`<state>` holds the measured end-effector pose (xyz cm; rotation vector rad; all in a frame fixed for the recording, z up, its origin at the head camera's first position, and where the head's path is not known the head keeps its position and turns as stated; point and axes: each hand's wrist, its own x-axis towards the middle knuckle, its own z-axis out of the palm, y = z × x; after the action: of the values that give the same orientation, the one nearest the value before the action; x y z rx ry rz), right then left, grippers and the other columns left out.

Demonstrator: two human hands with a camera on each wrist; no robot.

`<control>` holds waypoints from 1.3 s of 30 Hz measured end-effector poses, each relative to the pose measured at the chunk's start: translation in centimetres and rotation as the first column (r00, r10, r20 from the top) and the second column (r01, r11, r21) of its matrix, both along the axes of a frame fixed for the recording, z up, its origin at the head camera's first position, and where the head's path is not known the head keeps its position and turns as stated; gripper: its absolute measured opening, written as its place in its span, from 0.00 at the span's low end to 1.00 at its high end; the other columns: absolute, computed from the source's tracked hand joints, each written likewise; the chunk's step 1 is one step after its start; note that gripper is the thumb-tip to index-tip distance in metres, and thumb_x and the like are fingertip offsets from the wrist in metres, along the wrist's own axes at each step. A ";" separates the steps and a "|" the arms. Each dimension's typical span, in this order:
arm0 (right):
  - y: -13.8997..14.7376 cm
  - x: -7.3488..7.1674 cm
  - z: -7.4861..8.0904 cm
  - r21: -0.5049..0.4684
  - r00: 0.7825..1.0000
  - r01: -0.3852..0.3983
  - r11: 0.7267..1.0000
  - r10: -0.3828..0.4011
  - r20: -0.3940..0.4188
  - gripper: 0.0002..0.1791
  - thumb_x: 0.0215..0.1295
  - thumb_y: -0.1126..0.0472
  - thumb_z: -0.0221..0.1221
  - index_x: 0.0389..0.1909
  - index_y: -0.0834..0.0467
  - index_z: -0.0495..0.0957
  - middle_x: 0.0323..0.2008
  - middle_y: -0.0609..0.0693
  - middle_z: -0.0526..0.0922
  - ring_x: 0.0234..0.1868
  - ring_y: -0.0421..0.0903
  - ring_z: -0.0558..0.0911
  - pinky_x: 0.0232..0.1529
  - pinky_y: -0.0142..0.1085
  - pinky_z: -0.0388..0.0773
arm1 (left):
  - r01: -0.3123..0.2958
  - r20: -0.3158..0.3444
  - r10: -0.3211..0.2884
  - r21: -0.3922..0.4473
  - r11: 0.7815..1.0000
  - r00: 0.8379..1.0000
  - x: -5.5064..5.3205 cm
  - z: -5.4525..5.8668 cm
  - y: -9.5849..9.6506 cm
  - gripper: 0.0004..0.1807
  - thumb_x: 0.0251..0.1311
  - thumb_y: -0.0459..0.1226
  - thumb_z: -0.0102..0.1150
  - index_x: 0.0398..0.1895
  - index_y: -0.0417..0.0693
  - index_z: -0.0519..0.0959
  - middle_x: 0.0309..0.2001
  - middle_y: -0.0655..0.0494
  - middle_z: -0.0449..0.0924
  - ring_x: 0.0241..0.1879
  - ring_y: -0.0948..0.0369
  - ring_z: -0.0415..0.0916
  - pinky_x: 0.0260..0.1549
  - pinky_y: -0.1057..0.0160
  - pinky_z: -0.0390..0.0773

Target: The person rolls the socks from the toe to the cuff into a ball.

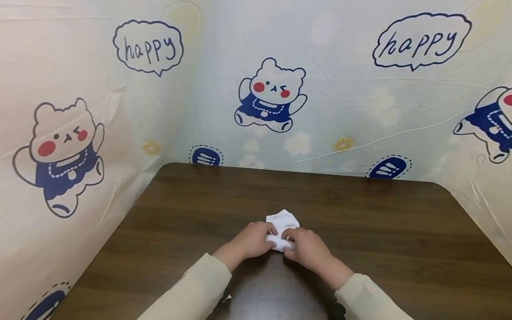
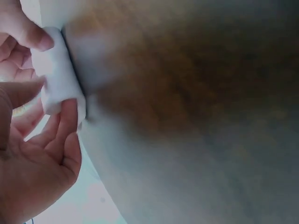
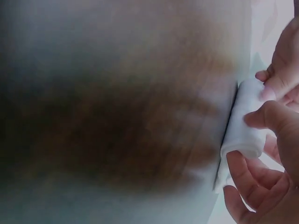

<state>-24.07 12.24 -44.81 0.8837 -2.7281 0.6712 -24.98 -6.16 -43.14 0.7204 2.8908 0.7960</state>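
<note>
A small white cloth (image 1: 282,220) lies on the dark wooden table (image 1: 324,198), its near end rolled into a short tube and its far part flat. My left hand (image 1: 255,239) grips the left end of the roll between thumb and fingers. At the right end, my right hand (image 1: 308,249) pinches the roll the same way. In the left wrist view, the rolled cloth (image 2: 58,70) has a fingertip tucked at its end. The right wrist view shows the thumb pressing on the roll (image 3: 247,121), with layered edges visible at its end.
A printed curtain (image 1: 331,86) with cartoon bears and "happy" bubbles hangs behind the table and along both sides. The table's far edge (image 1: 299,172) meets the curtain. Pale sleeves (image 1: 186,293) cover both forearms.
</note>
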 end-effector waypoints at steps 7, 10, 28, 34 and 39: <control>0.5 -0.6 0.3 -0.061 0.992 -0.026 0.998 0.034 0.122 0.06 0.49 0.64 0.66 0.28 0.54 0.79 0.20 0.38 0.75 0.22 0.38 0.70 0.27 0.32 0.69 | 0.014 -0.165 -0.014 0.002 1.000 0.986 0.5 -0.5 -0.3 0.20 0.39 0.38 0.76 0.39 0.49 0.82 0.38 0.54 0.78 0.41 0.55 0.76 0.40 0.53 0.72; 0.6 -0.8 0.5 -0.047 0.986 -0.023 0.999 0.030 0.164 0.05 0.50 0.63 0.65 0.28 0.54 0.79 0.20 0.39 0.76 0.22 0.38 0.70 0.27 0.33 0.69 | 0.011 -0.217 -0.017 -0.032 0.999 0.976 0.7 -0.7 -0.2 0.20 0.38 0.37 0.77 0.38 0.51 0.82 0.41 0.55 0.79 0.44 0.54 0.75 0.43 0.53 0.71; 0.5 -1.0 0.7 -0.028 0.972 0.012 1.000 -0.005 0.234 0.05 0.53 0.62 0.63 0.31 0.56 0.81 0.23 0.41 0.78 0.24 0.40 0.72 0.30 0.35 0.71 | 0.025 -0.337 -0.086 -0.181 0.983 0.938 0.5 -1.2 0.1 0.11 0.43 0.33 0.69 0.32 0.52 0.81 0.31 0.61 0.82 0.33 0.60 0.79 0.32 0.60 0.71; 0.3 -0.2 0.7 -0.014 0.990 0.071 0.997 -0.069 0.122 0.10 0.52 0.62 0.64 0.37 0.57 0.80 0.30 0.46 0.79 0.28 0.43 0.75 0.33 0.39 0.73 | 0.029 -0.261 -0.088 -0.219 0.975 0.961 0.3 -0.5 0.5 0.08 0.49 0.32 0.65 0.35 0.50 0.83 0.32 0.59 0.83 0.34 0.57 0.80 0.35 0.58 0.73; 0.6 0.4 0.7 0.037 0.997 0.074 0.997 -0.073 -0.008 0.18 0.49 0.58 0.67 0.43 0.57 0.79 0.36 0.49 0.79 0.35 0.47 0.77 0.39 0.45 0.72 | 0.022 -0.133 -0.053 -0.220 0.975 0.990 0.2 0.3 0.7 0.08 0.54 0.32 0.62 0.38 0.49 0.84 0.35 0.59 0.84 0.37 0.55 0.80 0.39 0.56 0.74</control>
<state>-23.69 12.84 -44.13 0.7875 -2.7607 0.6044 -24.79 -5.45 -42.88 0.8320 3.0104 0.4306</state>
